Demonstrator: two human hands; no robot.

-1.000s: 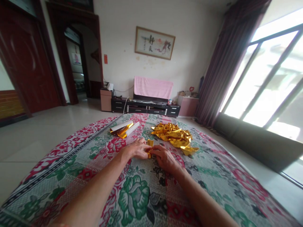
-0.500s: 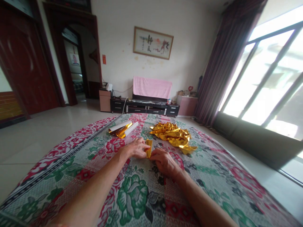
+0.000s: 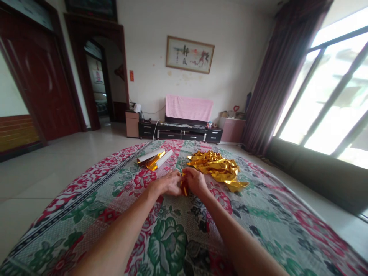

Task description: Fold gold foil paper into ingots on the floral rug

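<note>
Between my hands, low over the patterned tablecloth (image 3: 169, 245), is a small folded piece of gold foil paper (image 3: 184, 188). My left hand (image 3: 171, 183) grips its left side with bent fingers. From the right, my right hand (image 3: 196, 180) closes on the upper part of the same piece, hiding some of it. Just beyond on the left lie curled sheets of gold foil paper (image 3: 155, 158) with white backs. A heap of folded gold foil pieces (image 3: 218, 165) sits to the right of my hands.
The round table's far edge faces a black TV cabinet (image 3: 184, 134), with a pink cloth (image 3: 189, 107) over the television. A window (image 3: 339, 88) with dark curtains (image 3: 283, 76) stands at right, and a dark red door (image 3: 37, 76) at left.
My right hand has moved from the lower end of the gold foil piece up to its top. The piece looks narrower and darker now. The view has shifted slightly.
</note>
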